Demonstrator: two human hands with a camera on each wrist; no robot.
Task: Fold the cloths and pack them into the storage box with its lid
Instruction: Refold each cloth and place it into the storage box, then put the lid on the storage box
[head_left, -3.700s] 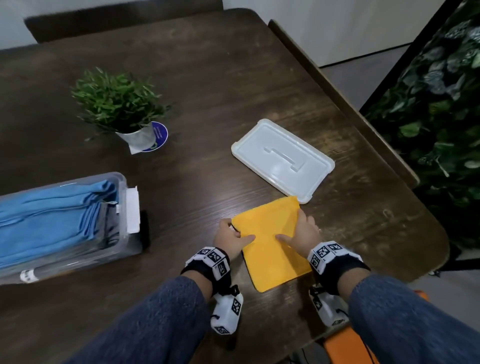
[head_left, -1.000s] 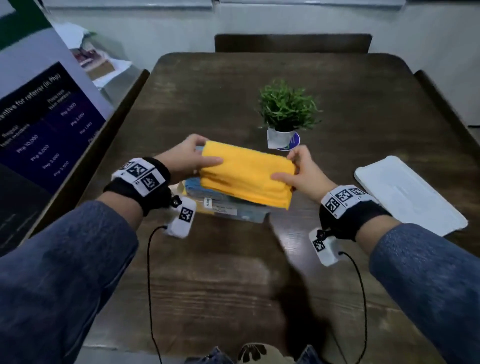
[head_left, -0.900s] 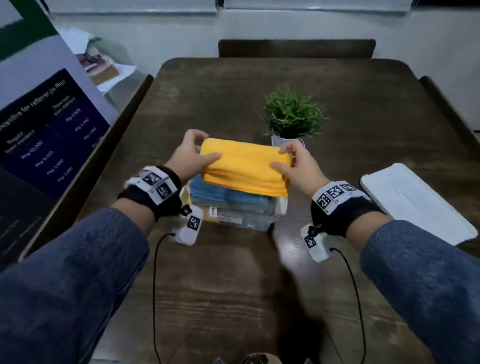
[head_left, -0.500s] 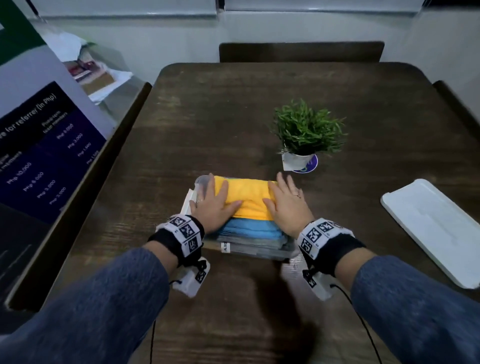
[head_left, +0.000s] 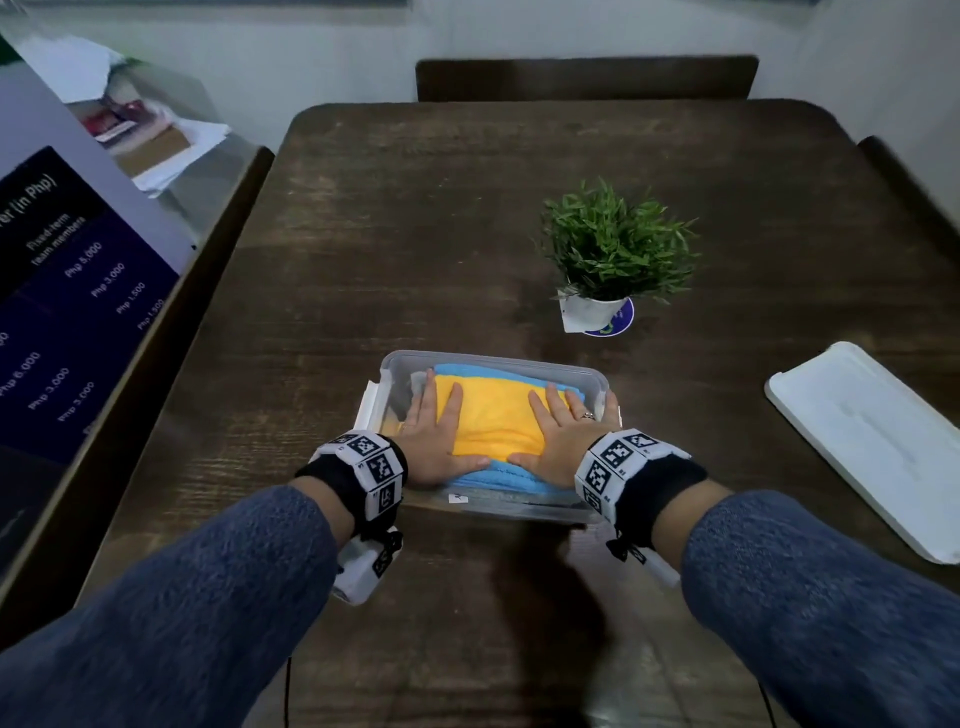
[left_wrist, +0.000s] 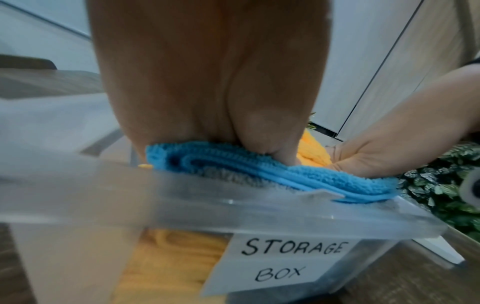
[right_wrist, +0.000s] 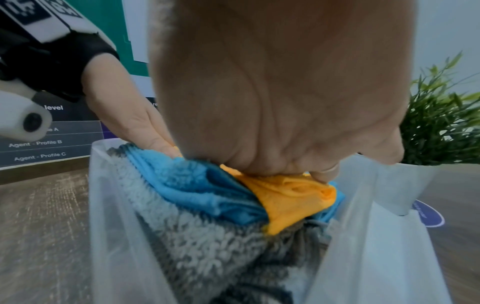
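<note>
- Storage box, clear plastic, sits on the dark wooden table close to the person, its long axis running left to right across the view; a handwritten label on its near wall reads "STORAGE BOX".
- Folded yellow cloth lies on top of the stack inside, long side parallel to the box's long walls; a blue cloth shows under it at the near and far edges, and a grey cloth lies below that.
- Left hand lies flat with straight fingers on the cloth's left end, pressing down and gripping nothing.
- Right hand lies flat in the same way on the right end, thumb pointing inward along the near edge.
- White lid lies well apart at the table's right edge, angled diagonally.
- Potted plant stands beyond the box to the right, near but not touching.
- Open tabletop stretches beyond the box and to its left; a printed board leans along the left side.
</note>
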